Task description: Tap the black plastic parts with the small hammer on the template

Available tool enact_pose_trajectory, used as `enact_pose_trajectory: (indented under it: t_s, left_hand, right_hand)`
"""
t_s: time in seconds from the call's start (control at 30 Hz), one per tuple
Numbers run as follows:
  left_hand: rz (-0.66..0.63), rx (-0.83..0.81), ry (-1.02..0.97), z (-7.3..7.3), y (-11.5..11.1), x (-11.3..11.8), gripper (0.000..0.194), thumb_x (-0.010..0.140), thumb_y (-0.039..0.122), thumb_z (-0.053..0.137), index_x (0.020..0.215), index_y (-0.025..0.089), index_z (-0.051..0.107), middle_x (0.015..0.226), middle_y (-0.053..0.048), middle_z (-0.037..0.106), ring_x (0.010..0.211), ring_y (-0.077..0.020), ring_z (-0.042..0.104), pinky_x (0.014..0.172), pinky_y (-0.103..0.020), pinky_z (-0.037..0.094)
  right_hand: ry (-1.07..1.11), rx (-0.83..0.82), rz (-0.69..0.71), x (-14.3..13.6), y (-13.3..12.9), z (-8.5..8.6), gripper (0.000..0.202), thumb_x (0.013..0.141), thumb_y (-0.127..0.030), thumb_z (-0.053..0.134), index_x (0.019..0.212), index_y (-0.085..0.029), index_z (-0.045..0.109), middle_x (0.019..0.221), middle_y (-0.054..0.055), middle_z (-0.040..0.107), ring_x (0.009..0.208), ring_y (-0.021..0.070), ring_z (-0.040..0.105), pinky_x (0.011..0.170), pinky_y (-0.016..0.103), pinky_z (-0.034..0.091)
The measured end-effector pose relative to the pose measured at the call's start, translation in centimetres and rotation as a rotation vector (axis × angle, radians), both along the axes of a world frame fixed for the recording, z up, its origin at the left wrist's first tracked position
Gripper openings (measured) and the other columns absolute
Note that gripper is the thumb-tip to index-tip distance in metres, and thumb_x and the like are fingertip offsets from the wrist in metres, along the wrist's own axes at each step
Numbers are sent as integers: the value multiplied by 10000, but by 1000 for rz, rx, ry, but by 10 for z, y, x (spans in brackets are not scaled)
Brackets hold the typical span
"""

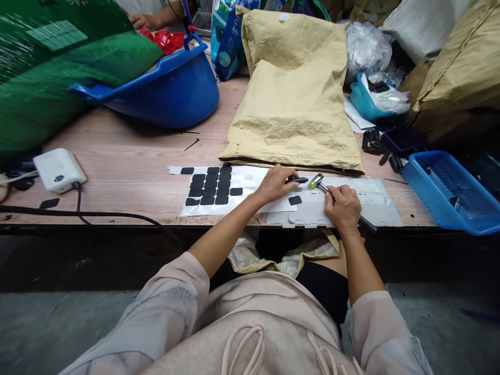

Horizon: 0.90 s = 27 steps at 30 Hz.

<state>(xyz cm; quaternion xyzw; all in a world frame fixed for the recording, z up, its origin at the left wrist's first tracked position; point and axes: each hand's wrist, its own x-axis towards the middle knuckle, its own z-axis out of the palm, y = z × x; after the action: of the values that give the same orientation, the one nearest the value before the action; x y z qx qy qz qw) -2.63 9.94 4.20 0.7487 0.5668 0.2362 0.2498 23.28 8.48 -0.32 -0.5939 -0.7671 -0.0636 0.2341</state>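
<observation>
My right hand is wrapped round the black handle of a small hammer. Its metal head, with a yellowish-clear face, points left. In my left hand is a slim black cylindrical piece, pinched so that its end sticks out towards the hammer head, a small gap apart. Beneath both hands lie a white sheet and a grey-white board. Rows of black rounded-square stickers cover the sheet's left part, and one loose black sticker lies between my hands.
Behind my hands stands a tan paper sack. A blue basin and green bag are at left, near a white box with cables. At right are a blue basket and black pieces. Another person's hand shows behind.
</observation>
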Motion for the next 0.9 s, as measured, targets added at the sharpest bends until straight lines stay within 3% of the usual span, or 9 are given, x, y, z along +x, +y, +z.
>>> enact_pose_trajectory:
  t_s: [0.1,0.23,0.9]
  left_hand:
    - [-12,-43,-52,-14,-24,9,177,928,300,701,1086,242,754,1083,-39,761,1078,-261,608,955,-387,461]
    - [20,-6,-52,-25,-37,15,205,924,288,717,1116,229,759,1088,-57,738,1063,-259,614,995,-406,458]
    - [44,36,-62,-35,-34,14,180,898,299,757,1058,230,803,963,-48,703,976,-243,619,945,-398,479]
  right_hand:
    - [9,1,-2,0,1,-1,297,948,-288,562,1147,-232,775,988,104,624,938,264,486,829,392,402]
    - [8,-1,-3,0,1,0,298,959,-291,555,1148,-225,777,995,109,628,931,262,484,819,388,394]
    - [86,12,27,5,1,2,310,990,-308,534,1153,-220,782,975,102,665,915,248,554,811,367,444]
